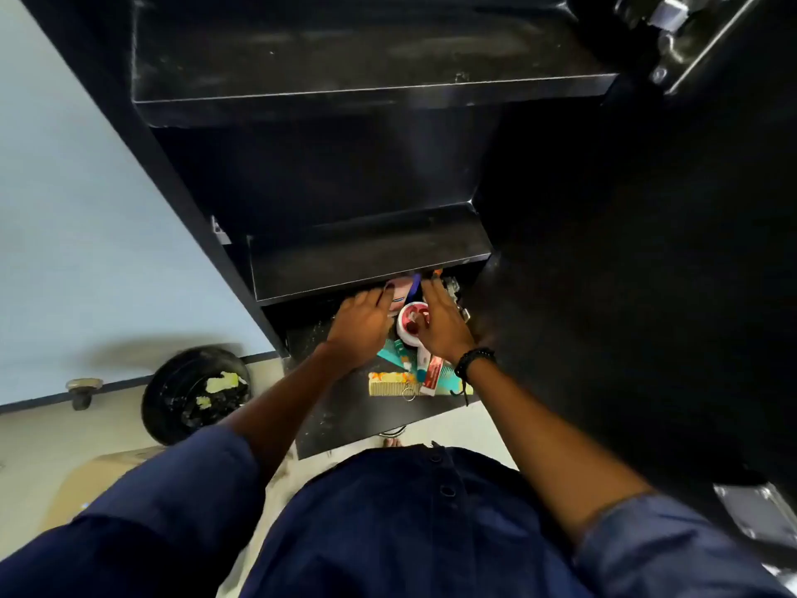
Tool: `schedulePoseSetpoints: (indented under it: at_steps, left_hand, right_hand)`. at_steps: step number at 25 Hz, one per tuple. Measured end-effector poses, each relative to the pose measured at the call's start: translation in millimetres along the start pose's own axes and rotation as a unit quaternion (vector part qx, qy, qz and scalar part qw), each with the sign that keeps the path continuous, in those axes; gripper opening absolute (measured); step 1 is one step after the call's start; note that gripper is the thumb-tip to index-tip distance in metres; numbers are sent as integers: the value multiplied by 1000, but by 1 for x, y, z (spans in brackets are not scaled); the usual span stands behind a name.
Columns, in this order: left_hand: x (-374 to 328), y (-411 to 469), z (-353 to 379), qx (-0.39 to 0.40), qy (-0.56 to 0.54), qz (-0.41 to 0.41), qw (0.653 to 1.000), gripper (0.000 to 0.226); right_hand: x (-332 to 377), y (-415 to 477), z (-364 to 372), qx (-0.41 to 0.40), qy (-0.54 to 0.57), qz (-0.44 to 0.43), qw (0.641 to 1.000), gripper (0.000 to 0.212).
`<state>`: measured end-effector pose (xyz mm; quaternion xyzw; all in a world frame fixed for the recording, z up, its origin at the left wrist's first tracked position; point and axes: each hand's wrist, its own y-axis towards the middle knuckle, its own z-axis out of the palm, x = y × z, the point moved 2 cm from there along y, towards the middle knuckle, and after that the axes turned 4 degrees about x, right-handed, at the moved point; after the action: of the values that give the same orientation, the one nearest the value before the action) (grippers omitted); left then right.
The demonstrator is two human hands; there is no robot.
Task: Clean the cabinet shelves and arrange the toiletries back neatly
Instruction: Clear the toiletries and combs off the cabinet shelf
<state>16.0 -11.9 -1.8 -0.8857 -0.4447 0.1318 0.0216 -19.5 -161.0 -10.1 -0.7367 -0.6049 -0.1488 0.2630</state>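
Note:
The black cabinet has a bare, dusty top shelf [366, 58] and a bare middle shelf [366, 252]. Toiletries crowd the bottom shelf [345, 420]: a red-and-white round tub [407, 323], a red-and-white toothpaste tube [432, 375], a yellowish comb [388, 388], a teal packet [390, 353] and a pink packet [400, 292] further back. My left hand [360, 328] lies flat, with its fingers spread and its fingertips at the pink packet. My right hand [442, 328] is beside the tub, fingers stretched forward and thumb resting on the lid. The middle shelf hides the items further back.
The open black cabinet door [647, 252] fills the right side, with metal hinges [673, 36] at the top and bottom. A black round bin [194, 394] holding yellow scraps stands on the floor to the left, against a pale blue wall [86, 209]. Brown cardboard [108, 476] lies nearby.

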Motion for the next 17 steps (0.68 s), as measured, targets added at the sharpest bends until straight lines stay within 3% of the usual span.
schedulePoseSetpoints:
  at_steps: [5,7,10,13,17]
  left_hand:
    - [-11,51,3,49,-38,-35,997,42]
    - [-16,52,2,-37,-10,3,999,42]
    - [-13,55,0,-91,-18,17,996,35]
    - [-10,55,9,-72,-47,-8,996,25]
    - [12,43,20,16,-46,-98,994,24]
  right_hand:
    - [-10,44,-19,96,-101,3,990,43]
    - [-7,51,-20,115,-127,-7,985,31]
    - [-1,62,-22,133,-162,-7,978,21]
    - [4,69,-23,112,-242,-46,963,22]
    - [2,73,-21,117,-243,-40,962,22]
